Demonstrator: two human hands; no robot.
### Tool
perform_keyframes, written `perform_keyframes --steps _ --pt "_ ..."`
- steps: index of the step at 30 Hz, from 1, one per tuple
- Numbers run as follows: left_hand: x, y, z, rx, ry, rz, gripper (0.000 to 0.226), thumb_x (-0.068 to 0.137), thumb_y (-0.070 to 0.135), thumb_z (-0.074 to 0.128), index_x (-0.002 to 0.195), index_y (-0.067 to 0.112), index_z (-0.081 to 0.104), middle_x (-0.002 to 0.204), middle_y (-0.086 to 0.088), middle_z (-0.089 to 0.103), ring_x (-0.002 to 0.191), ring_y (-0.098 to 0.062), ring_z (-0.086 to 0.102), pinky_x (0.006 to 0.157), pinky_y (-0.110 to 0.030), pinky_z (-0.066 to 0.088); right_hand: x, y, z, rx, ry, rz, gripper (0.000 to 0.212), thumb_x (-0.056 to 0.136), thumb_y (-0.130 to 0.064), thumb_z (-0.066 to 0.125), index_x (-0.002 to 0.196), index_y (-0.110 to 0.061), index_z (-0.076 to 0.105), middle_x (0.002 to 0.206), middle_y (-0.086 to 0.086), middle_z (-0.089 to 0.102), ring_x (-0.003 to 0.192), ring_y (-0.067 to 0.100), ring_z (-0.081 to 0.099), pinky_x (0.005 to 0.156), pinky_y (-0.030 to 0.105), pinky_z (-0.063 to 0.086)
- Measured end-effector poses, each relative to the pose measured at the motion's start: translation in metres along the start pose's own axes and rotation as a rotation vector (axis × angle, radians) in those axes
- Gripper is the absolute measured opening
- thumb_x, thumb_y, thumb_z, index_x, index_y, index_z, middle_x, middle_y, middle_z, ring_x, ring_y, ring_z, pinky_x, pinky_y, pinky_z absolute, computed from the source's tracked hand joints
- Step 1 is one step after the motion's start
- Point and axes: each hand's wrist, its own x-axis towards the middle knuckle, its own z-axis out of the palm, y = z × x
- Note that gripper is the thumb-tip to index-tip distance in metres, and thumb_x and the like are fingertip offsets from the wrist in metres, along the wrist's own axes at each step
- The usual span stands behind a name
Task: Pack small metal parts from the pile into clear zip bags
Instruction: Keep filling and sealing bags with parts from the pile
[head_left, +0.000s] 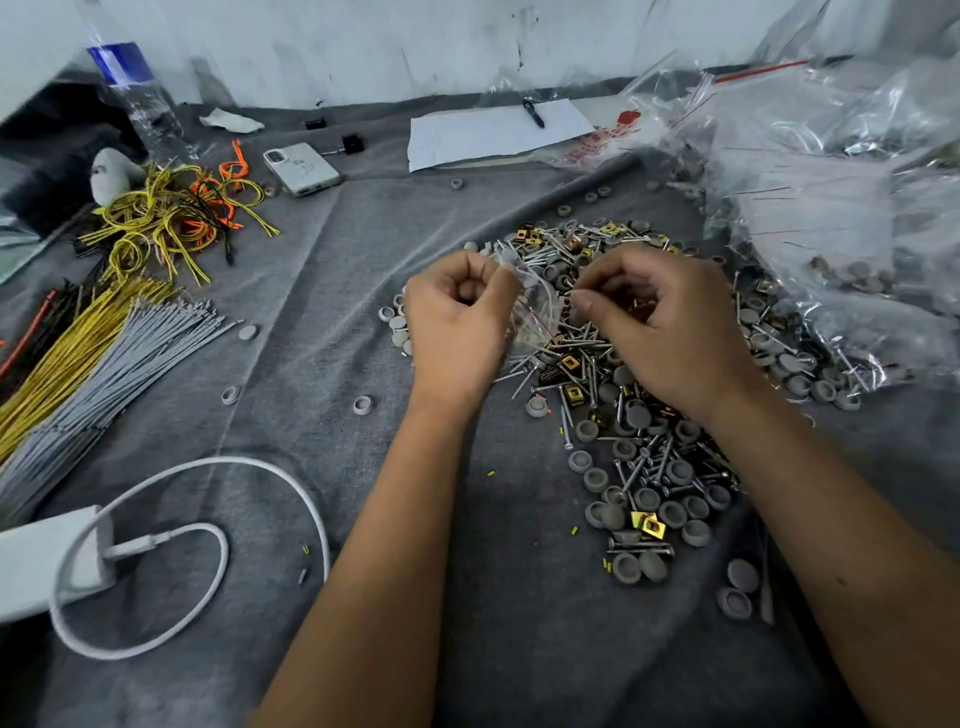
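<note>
Nearest, a white charger block (36, 561) is cut off at the left edge, its white cable (218, 519) looping over the grey cloth-covered surface (415, 218). Both forearms reach in from the bottom edge. Under the right forearm runs the pile of screws, grey caps and brass clips (639, 467), partly hidden by that arm. The left hand (457, 317) has its fingers curled, pinching the edge of a small clear zip bag (535, 312); the right hand (660, 327) pinches the bag's other side with thumb and forefinger together. The bag hangs between the two hands just above the pile; what is inside is hard to make out. To the left lie bundled grey and yellow ties (104, 353). Farther off are a phone (301, 169), a paper sheet (493, 132) with a pen (534, 113), and filled clear bags (831, 208) at right.
</note>
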Motion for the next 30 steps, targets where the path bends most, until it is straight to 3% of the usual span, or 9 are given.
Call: perform_keyframes --steps 3,5,8,11,15,19,22,25,30 --pt "0.002 0.002 -0.002 -0.080 0.076 -0.026 0.026 0.083 0.012 0.066 0.058 0.015 0.057 0.048 0.008 0.043 0.045 -0.008 0.032 0.047 -0.020 0.028 -0.002 -0.002 0.000 -0.051 -0.171 -0.051 0.010 0.087 -0.022 0.082 0.095 -0.018 0.077 0.088 -0.013 0.073 0.082 0.000 0.069 0.078 0.024 0.058" --pt "0.003 0.004 -0.004 -0.130 0.109 -0.056 0.029 0.081 0.013 0.066 0.056 0.023 0.056 0.050 0.007 0.042 0.047 -0.009 0.032 0.048 -0.021 0.026 -0.003 -0.003 0.003 -0.119 -0.329 -0.123 0.016 0.083 -0.031 0.085 0.094 -0.023 0.078 0.090 -0.013 0.071 0.088 0.003 0.065 0.084 0.032 0.055" --pt "0.005 0.006 -0.006 -0.171 0.137 -0.091 0.038 0.085 0.010 0.066 0.052 0.024 0.052 0.051 0.005 0.039 0.048 -0.011 0.030 0.050 -0.025 0.022 -0.004 -0.003 0.008 -0.186 -0.539 -0.139 0.026 0.076 -0.045 0.086 0.097 -0.031 0.079 0.098 -0.008 0.063 0.101 0.013 0.054 0.091 0.040 0.046" --pt "0.005 0.006 -0.004 -0.162 0.137 -0.113 0.045 0.093 -0.002 0.062 0.056 0.018 0.048 0.051 0.002 0.037 0.048 -0.011 0.029 0.049 -0.024 0.022 -0.006 -0.002 0.011 -0.184 -0.611 -0.129 0.023 0.076 -0.044 0.087 0.095 -0.035 0.080 0.100 -0.007 0.057 0.105 0.013 0.049 0.094 0.040 0.044" --pt "0.004 0.008 -0.004 -0.164 0.148 -0.141 0.043 0.095 -0.004 0.060 0.058 0.014 0.046 0.054 -0.001 0.036 0.046 -0.010 0.028 0.045 -0.021 0.022 -0.005 -0.003 0.008 -0.143 -0.504 -0.136 0.014 0.080 -0.029 0.087 0.092 -0.027 0.081 0.092 -0.012 0.064 0.095 0.007 0.057 0.087 0.037 0.049" --pt "0.003 0.007 -0.005 -0.143 0.111 -0.146 0.040 0.092 -0.001 0.062 0.058 0.015 0.049 0.052 0.000 0.037 0.045 -0.010 0.029 0.045 -0.020 0.022 -0.003 -0.006 0.004 -0.063 -0.180 -0.091 0.015 0.087 -0.021 0.081 0.102 -0.016 0.079 0.097 -0.008 0.075 0.090 0.001 0.068 0.086 0.019 0.053" --pt "0.000 0.006 -0.002 -0.084 0.040 -0.145 0.023 0.082 0.012 0.065 0.062 0.013 0.055 0.056 -0.005 0.039 0.051 -0.015 0.030 0.052 -0.031 0.023 -0.002 -0.007 -0.001 -0.020 0.031 -0.049 0.016 0.090 -0.018 0.079 0.104 -0.013 0.079 0.097 -0.006 0.076 0.090 0.003 0.071 0.084 0.022 0.058" --pt "-0.004 0.002 0.001 -0.007 -0.089 -0.116 0.019 0.081 0.013 0.065 0.063 0.012 0.057 0.050 -0.003 0.041 0.049 -0.016 0.033 0.051 -0.040 0.029 -0.001 -0.007 -0.002 0.021 0.048 -0.024 0.014 0.089 -0.017 0.079 0.103 -0.014 0.080 0.093 -0.007 0.077 0.087 0.005 0.073 0.081 0.027 0.060" --pt "-0.004 0.000 0.002 0.114 -0.188 -0.035 0.025 0.083 0.013 0.066 0.060 0.019 0.056 0.048 0.005 0.044 0.050 -0.019 0.039 0.053 -0.036 0.034 -0.002 -0.008 0.001 -0.022 -0.034 -0.074 0.020 0.083 -0.013 0.084 0.103 -0.014 0.080 0.092 -0.006 0.076 0.084 0.003 0.070 0.079 0.018 0.055"
